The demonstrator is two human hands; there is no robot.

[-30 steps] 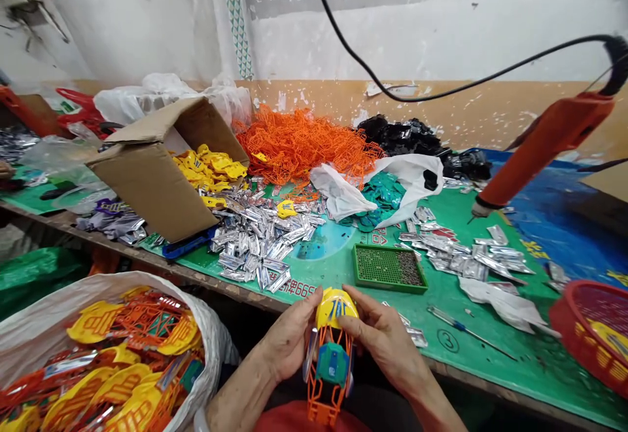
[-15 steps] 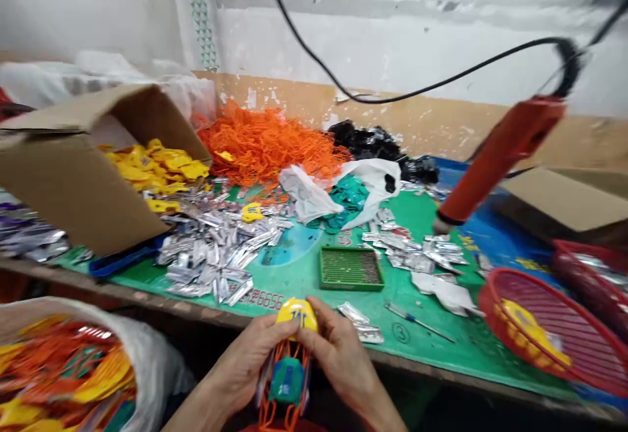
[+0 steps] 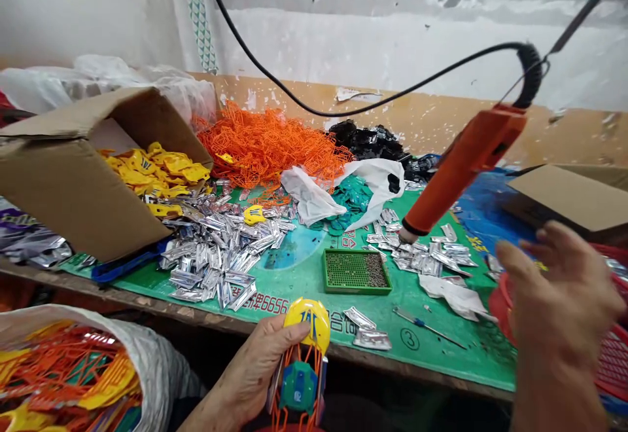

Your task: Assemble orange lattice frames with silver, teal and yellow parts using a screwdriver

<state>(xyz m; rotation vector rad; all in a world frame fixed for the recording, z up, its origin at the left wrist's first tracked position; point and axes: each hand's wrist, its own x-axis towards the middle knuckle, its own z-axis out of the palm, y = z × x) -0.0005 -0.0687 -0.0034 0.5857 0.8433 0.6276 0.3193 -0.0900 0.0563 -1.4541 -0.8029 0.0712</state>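
Our left hand (image 3: 255, 370) grips a yellow-and-orange plastic toy (image 3: 299, 379) at bottom centre, just in front of the green worktop (image 3: 289, 281); our right hand (image 3: 559, 288) is open and empty at right. Silver packets (image 3: 216, 262) and tangled orange plastic frames (image 3: 265, 147) lie on the worktop, below a peeling wall (image 3: 392, 46).

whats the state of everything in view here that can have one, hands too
left hand: closed around the plastic toy
plastic toy: held upright, yellow cap on orange frame, green piece inside
right hand: raised, fingers spread, holding nothing
cardboard box: tipped on its side, open, yellow parts spilling out
orange corded power tool: hanging from coiled cord, tip down
white sack: open, full of orange and yellow parts
screwdriver: lying flat
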